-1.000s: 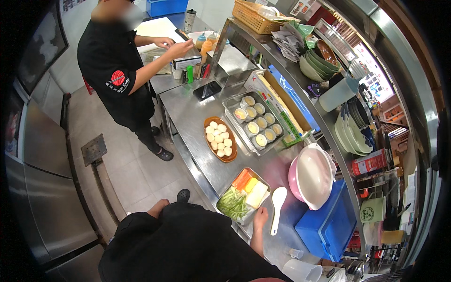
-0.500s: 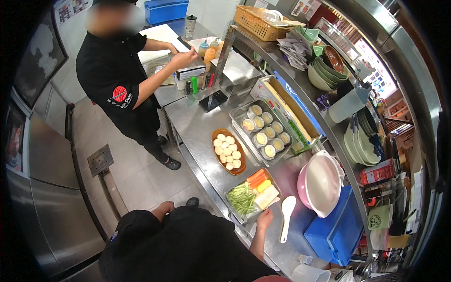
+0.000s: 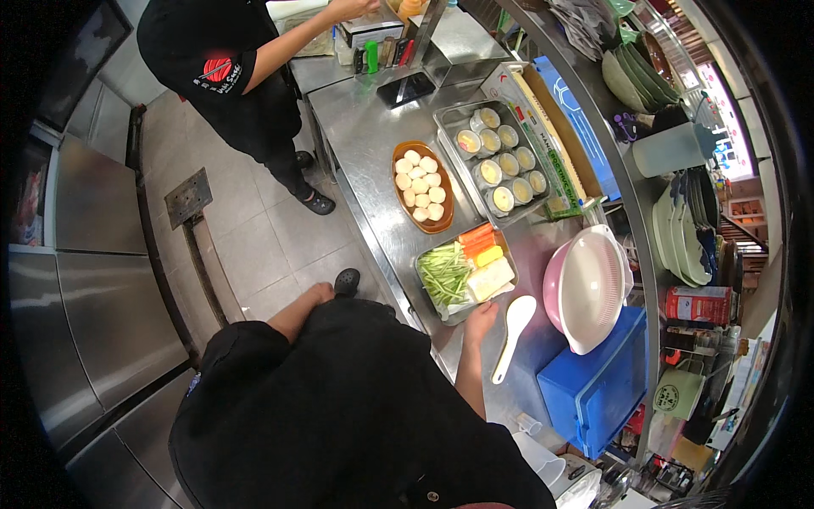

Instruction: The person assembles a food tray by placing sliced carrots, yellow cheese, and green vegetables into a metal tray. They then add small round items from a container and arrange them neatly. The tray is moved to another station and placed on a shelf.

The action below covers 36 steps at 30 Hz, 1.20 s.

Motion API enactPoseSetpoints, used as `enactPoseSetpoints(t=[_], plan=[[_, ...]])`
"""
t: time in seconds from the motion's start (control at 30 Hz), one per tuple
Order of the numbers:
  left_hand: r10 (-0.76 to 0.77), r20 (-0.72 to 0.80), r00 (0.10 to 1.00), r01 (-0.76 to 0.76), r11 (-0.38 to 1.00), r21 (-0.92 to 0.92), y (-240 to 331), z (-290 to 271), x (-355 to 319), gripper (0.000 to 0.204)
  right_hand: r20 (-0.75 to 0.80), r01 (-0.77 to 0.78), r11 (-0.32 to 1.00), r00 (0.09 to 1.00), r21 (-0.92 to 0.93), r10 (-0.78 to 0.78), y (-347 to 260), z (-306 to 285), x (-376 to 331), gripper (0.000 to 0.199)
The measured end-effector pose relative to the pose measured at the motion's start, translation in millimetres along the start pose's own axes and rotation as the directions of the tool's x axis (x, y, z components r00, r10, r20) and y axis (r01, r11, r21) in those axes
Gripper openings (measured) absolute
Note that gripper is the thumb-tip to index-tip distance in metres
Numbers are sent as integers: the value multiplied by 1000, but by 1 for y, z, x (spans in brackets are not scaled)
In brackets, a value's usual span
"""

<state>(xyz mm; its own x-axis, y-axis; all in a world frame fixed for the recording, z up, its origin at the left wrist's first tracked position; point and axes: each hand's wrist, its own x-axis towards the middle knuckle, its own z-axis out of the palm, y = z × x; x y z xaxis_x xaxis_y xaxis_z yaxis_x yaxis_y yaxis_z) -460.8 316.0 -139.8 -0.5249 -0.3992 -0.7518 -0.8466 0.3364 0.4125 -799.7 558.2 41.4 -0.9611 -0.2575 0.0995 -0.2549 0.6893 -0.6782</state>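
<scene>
My right hand (image 3: 482, 321) is at the near right corner of a metal tray (image 3: 452, 316), its bent fingers against the rim. In the tray lie green cucumber sticks (image 3: 444, 275), orange carrot or crab sticks (image 3: 477, 240), a yellow piece (image 3: 488, 257) and a pale block (image 3: 491, 280). A white rice paddle (image 3: 514, 332) lies just right of that hand. My left hand (image 3: 322, 293) hangs low beside my body over the floor, its fingers mostly hidden. Beyond the tray stands a brown oval dish (image 3: 447, 209) of round white pieces.
A metal pan (image 3: 447, 136) holds several small lidded cups. Right of it are a long open carton (image 3: 555, 165), a pink-and-white basin (image 3: 555, 293) and a blue box (image 3: 585, 382). A phone (image 3: 405, 90) lies farther off. A co-worker (image 3: 212, 68) stands at the far left. Shelves with bowls (image 3: 632, 81) edge the right.
The view has tilted down, so the counter and its things sit higher in the picture. My right hand stays at the tray's corner; the left stays low by my body.
</scene>
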Motion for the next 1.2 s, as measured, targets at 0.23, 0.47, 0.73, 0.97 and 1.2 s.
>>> enactPoseSetpoints(t=[0.23,0.47,0.73,0.97,1.2], plan=[[78,-267,961,-258,608,-751,71,-32,-20,29,76,68,997,995,24,-69,8,-6,7,21],[158,-494,855,-517,325,-792,185,-126,-45,29,163,33,999,986,8,-34,24,-7,12,25],[22,-534,845,-352,775,-525,232,-239,45,35,173,1,992,985,125,-23,17,-13,8,24],[70,-486,871,-261,904,-337,231,-266,50,39,39,-77,989,996,-128,82,6,-1,6,26],[150,-482,863,-314,907,-280,190,-331,67,33,113,-252,958,957,-139,268,15,-5,16,40]])
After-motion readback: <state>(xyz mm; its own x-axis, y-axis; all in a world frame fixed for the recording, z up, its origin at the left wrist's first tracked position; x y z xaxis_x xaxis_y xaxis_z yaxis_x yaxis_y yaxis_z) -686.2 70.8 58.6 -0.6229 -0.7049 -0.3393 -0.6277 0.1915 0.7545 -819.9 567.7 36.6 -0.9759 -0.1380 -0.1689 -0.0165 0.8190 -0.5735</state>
